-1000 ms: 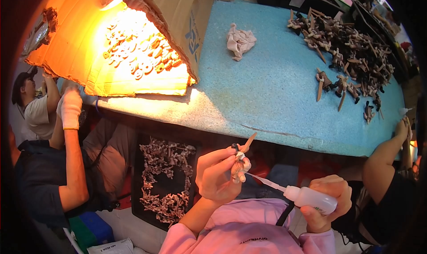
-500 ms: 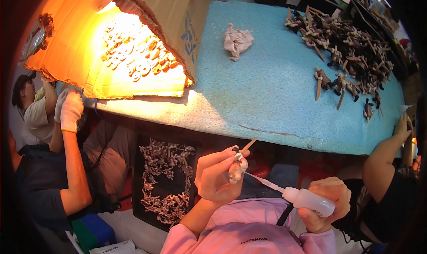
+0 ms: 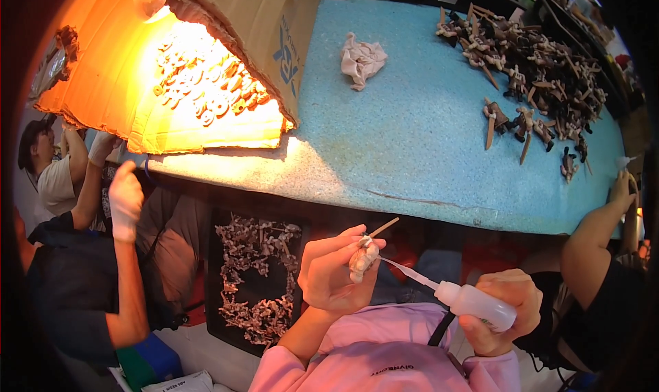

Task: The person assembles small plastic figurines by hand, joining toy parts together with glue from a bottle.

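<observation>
Between the fingertips of my left hand (image 3: 328, 274) is a small painted figurine (image 3: 364, 260), with a thin wooden stick (image 3: 383, 227) poking out at its upper right. My right hand (image 3: 506, 304) is wrapped round a white plastic squeeze bottle (image 3: 477, 305) lying nearly level. The bottle's long thin nozzle (image 3: 406, 271) points left, its tip at or very close to the figurine's right side; I cannot tell whether they touch. Both hands are in front of the table's near edge, above my lap.
On the blue tabletop (image 3: 391, 152) lie a crumpled cloth (image 3: 362, 60) and a heap of similar figurines (image 3: 542, 69). A lamp-lit cardboard box (image 3: 206, 141) holds small pale parts. A black tray (image 3: 257, 282) of small grey parts stands lower left. Co-workers sit at left and right.
The figurine has turned slightly in my left fingers, and its stick now lies flatter. My right hand and bottle have hardly moved. The gloved co-worker's hand at left has come lower.
</observation>
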{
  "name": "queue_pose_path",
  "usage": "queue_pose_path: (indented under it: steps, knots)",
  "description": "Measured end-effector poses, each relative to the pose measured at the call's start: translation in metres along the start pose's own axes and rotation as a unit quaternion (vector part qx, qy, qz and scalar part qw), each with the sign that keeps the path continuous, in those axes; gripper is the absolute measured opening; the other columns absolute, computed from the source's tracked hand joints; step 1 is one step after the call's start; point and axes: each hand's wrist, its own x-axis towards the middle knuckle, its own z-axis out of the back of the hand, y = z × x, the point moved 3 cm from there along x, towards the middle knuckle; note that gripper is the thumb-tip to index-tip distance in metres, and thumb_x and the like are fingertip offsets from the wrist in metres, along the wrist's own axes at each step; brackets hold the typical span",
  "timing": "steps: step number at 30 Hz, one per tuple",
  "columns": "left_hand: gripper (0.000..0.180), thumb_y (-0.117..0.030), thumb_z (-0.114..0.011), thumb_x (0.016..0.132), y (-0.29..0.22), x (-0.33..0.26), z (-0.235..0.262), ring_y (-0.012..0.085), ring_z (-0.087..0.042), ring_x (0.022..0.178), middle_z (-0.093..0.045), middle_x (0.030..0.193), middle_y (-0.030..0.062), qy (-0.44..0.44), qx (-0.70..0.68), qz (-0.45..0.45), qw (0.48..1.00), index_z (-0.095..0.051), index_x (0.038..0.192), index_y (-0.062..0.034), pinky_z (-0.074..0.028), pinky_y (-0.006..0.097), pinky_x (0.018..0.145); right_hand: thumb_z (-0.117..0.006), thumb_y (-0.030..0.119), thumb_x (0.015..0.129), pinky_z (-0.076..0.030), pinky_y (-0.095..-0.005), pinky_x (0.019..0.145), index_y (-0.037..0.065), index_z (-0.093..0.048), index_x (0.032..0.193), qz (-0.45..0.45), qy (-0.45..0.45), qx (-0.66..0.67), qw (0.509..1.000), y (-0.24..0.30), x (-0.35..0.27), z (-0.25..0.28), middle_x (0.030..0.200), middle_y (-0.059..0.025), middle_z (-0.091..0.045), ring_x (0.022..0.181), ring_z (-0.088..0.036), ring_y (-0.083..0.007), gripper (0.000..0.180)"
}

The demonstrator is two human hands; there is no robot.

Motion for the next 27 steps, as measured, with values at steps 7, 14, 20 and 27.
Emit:
queue_pose_path:
  steps: [7, 14, 20, 27]
  knots:
    - [0.032, 0.007, -0.069, 0.07, -0.001, 0.0, -0.001, 0.0267, -0.066, 0.075, -0.053, 0.092, 0.0183, 0.006, 0.006, 0.01, 1.0, -0.052, 0.096, 0.0049, -0.055, 0.039, 0.074, -0.083, 0.027, 0.057, -0.044, -0.0261, 0.045, 0.008, -0.056, 0.087, -0.007, -0.087, 0.055, 0.995, 0.001, 0.003, 0.003, 0.064, -0.0047, -0.062, 0.048, -0.058, -0.0185, 0.044]
    - [0.032, 0.007, -0.069, 0.069, 0.001, -0.002, 0.003, 0.0249, -0.066, 0.074, -0.053, 0.092, 0.0176, 0.013, 0.019, 0.022, 0.999, -0.052, 0.096, 0.0047, -0.055, 0.04, 0.076, -0.074, 0.046, 0.066, -0.039, -0.0274, 0.052, 0.002, -0.049, 0.081, -0.019, -0.058, 0.029, 0.998, -0.003, -0.004, -0.004, 0.067, -0.0056, -0.05, 0.058, -0.049, -0.0166, 0.053]
    - [0.031, 0.011, -0.068, 0.066, -0.002, 0.002, -0.002, 0.0245, -0.065, 0.076, -0.053, 0.09, 0.0175, 0.016, -0.011, 0.046, 0.999, -0.053, 0.093, 0.0048, -0.055, 0.038, 0.074, -0.081, 0.028, 0.056, -0.044, -0.0256, 0.045, 0.005, -0.057, 0.082, 0.005, -0.135, 0.033, 0.99, 0.002, -0.002, 0.005, 0.059, -0.0049, -0.061, 0.048, -0.058, -0.0176, 0.042]
    - [0.034, 0.014, -0.068, 0.064, 0.002, -0.002, 0.002, 0.0263, -0.064, 0.08, -0.052, 0.092, 0.0191, 0.009, -0.02, 0.056, 0.998, -0.053, 0.094, 0.0055, -0.057, 0.033, 0.069, -0.082, 0.033, 0.055, -0.043, -0.0249, 0.041, 0.007, -0.063, 0.071, -0.044, -0.167, 0.083, 0.982, 0.002, -0.001, -0.008, 0.053, -0.0046, -0.058, 0.043, -0.057, -0.0177, 0.036]
